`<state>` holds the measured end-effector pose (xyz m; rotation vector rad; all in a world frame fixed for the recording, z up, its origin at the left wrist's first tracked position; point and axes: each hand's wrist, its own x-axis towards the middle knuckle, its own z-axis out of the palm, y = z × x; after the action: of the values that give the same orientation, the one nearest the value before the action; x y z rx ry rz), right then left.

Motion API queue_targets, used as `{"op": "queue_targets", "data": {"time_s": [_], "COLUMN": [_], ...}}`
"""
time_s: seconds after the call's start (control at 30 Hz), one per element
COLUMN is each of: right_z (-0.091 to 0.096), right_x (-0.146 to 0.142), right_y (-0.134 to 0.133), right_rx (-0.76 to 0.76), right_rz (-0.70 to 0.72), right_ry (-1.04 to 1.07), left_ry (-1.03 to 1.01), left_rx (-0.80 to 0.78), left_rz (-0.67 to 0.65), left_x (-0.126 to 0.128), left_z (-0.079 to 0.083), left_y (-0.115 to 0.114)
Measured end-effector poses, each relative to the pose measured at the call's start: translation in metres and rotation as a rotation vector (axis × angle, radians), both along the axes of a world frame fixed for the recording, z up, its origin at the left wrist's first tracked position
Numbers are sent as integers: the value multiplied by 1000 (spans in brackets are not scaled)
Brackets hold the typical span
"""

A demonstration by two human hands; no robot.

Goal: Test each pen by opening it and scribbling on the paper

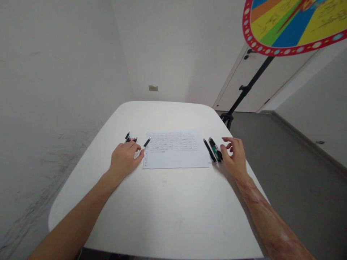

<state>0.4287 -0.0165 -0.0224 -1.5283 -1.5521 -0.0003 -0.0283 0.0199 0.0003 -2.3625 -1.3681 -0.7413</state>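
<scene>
My left hand (125,157) is over the left part of the white table, thumb and index finger closed around a pen (147,142). The pen's dark front part and tip point up and right over the left edge of a written sheet of paper (176,159). Beyond the left fingers lie several dark pens (127,135), partly covered by them. At the right, my right hand (234,156) is open, its thumb and curved index finger apart with nothing between them. Just left of it, several pens (210,150), black and one partly green, lie beside the paper's right edge.
The white table (162,209) has rounded far corners. A wall stands close on its left and behind it. To the right, a colourful wheel board (292,29) rises on a black stand (244,92), near a door and the grey floor.
</scene>
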Motion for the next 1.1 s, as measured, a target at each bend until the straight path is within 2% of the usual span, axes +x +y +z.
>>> {"op": "queue_targets", "data": {"time_s": [0.07,0.17,0.3,0.43,0.53,0.67,0.87,1.1], "right_z": [10,20,21,10,-1,-9,-6,-7], "right_x": [-16,-49,-95,-121,-125,-124,-124,-124], "right_y": [-2,-2,5,15,18,15,12,13], "right_rx": [-4,-65,-150,-231,-266,-313,-338,-296], "right_rz": [62,250,454,520,542,541,588,627], "right_ry": [11,45,112,181,212,190,126,185], "left_ry": [-20,13,83,116,90,-3,-114,-49], "left_rx": [30,21,31,75,105,61,37,39], "left_rz": [-134,-276,-316,-316,-314,-328,-315,-344], "left_x": [8,26,52,73,82,82,75,76], "left_z": [-1,-2,1,-4,-14,-26,-25,-25], "left_y": [-3,-7,-10,-13,-13,-12,-12,-14]}}
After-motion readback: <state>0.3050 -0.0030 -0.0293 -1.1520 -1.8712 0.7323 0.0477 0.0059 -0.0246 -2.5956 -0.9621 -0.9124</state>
